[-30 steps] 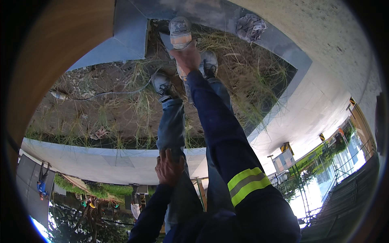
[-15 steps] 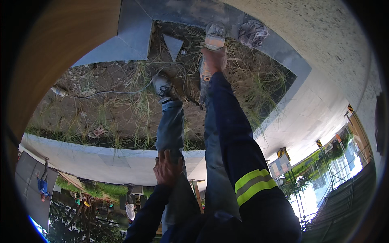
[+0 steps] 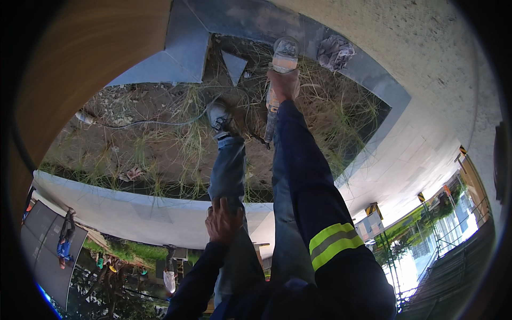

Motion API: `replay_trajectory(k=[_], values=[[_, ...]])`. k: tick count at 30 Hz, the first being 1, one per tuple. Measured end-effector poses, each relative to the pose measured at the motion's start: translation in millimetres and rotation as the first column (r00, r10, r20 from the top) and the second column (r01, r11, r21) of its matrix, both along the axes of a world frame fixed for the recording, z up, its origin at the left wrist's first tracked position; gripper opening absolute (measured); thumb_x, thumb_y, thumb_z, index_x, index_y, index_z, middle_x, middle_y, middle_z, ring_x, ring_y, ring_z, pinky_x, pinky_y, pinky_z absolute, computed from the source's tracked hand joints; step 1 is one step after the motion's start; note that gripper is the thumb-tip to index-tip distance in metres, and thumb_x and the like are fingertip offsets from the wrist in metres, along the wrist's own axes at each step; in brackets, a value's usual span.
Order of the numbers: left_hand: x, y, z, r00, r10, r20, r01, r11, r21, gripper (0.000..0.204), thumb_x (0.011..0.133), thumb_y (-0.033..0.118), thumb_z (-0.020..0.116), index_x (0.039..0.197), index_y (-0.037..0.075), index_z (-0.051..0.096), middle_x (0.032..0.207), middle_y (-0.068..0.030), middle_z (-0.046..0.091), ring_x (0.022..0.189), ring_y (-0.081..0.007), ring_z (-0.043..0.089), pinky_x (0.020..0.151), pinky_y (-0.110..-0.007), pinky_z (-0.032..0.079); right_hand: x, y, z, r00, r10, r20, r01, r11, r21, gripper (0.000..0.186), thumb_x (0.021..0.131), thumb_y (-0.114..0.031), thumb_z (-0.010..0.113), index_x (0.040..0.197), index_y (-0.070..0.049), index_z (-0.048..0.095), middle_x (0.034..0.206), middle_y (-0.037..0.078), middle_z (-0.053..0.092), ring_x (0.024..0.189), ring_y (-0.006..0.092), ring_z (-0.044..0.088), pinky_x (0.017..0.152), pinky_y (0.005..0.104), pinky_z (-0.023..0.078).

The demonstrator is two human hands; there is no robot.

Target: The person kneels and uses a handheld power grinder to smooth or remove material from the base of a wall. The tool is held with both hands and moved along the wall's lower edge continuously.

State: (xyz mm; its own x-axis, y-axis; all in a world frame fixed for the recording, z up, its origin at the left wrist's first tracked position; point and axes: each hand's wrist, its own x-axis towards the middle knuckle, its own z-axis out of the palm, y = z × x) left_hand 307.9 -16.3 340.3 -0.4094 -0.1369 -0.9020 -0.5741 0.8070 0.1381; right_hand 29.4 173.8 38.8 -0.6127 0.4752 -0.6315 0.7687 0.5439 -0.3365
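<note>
My right hand (image 3: 284, 84) is wrapped round a dusty orange and grey angle grinder (image 3: 285, 63), out ahead at arm's length. The tool's round guarded head lies by the inner edge of the grey stone slabs (image 3: 242, 22), and its rear body points back toward me. Whether the disc touches the stone, I cannot tell. Lower down, my left hand (image 3: 223, 220) lies flat on my left leg with its fingers stretched out, holding nothing. Left of the grinder, a pointed piece of grey slab (image 3: 234, 66) rests on the soil.
A crumpled greyish wrapping (image 3: 335, 53) sits on the slabs to the right. Across the grassy soil (image 3: 154, 140) a cable (image 3: 152, 121) runs past my left shoe (image 3: 218, 116). A pale curved ledge (image 3: 160, 217) borders the bed. Far left, a person in blue (image 3: 64, 248) appears.
The view has shifted slightly, so the bed and grinder appear a little lower and to the right. My right hand keeps its hold on the grinder; my left stays on my leg.
</note>
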Motion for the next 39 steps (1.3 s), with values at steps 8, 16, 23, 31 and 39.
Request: replay_trajectory(k=[8,16,23,31,39], values=[[-1.2,3.4,-0.3,1.0,0.024,-0.018,-0.023,1.0,0.007,0.053,0.087,0.038,0.077,0.122,0.001,0.06,0.122,-0.0264,0.061,0.102,-0.0496,0.066,0.081,-0.061,0.055,-15.1,-30.0,-2.1,0.992,0.105,-0.066,-0.109,0.992,-0.068,0.08,0.067,-0.039,0.084,0.126,0.005,0.053,0.108,0.028,0.075,0.104,0.047,0.074,0.092,0.0541,0.057],[3.0,1.8,-0.6,0.997,0.065,-0.039,-0.065,0.998,0.007,0.053,0.087,0.036,0.078,0.123,0.002,0.06,0.123,-0.0261,0.061,0.104,-0.0497,0.066,0.083,-0.061,0.055,-10.6,-43.7,-11.0,0.994,0.089,-0.06,-0.093,0.994,-0.05,0.081,0.066,-0.038,0.084,0.127,0.005,0.053,0.109,0.028,0.075,0.103,0.0474,0.073,0.092,0.0537,0.057],[-2.6,2.8,5.1,0.999,0.043,-0.029,-0.043,0.999,-0.014,0.054,0.088,0.034,0.078,0.128,0.002,0.061,0.125,-0.0252,0.063,0.104,-0.0499,0.067,0.084,-0.06,0.056,5.2,-20.3,-34.5,0.98,-0.007,-0.197,-0.014,0.994,-0.105,0.067,0.07,-0.031,0.087,0.122,0.003,0.06,0.11,0.021,0.076,0.099,0.0369,0.075,0.087,0.0485,0.058],[0.9,1.8,2.0,0.998,0.053,-0.025,-0.053,0.999,0.012,0.057,0.089,0.034,0.077,0.129,-0.001,0.06,0.126,-0.0286,0.063,0.104,-0.0512,0.066,0.085,-0.06,0.055,3.1,-22.3,-42.6,0.975,-0.06,-0.216,0.036,0.993,-0.11,0.074,0.068,-0.037,0.083,0.122,0.005,0.055,0.11,0.028,0.074,0.104,0.0474,0.073,0.093,0.0542,0.055],[6.5,0.8,-0.9,0.996,0.062,-0.067,-0.06,0.998,0.033,0.056,0.088,0.036,0.077,0.128,0.001,0.06,0.125,-0.025,0.062,0.102,-0.0487,0.066,0.081,-0.06,0.055,1.0,-33.9,-35.5,0.98,0.042,-0.193,-0.062,0.993,-0.096,0.073,0.066,-0.038,0.084,0.118,0.004,0.054,0.106,0.027,0.075,0.101,0.0475,0.074,0.091,0.054,0.056]])
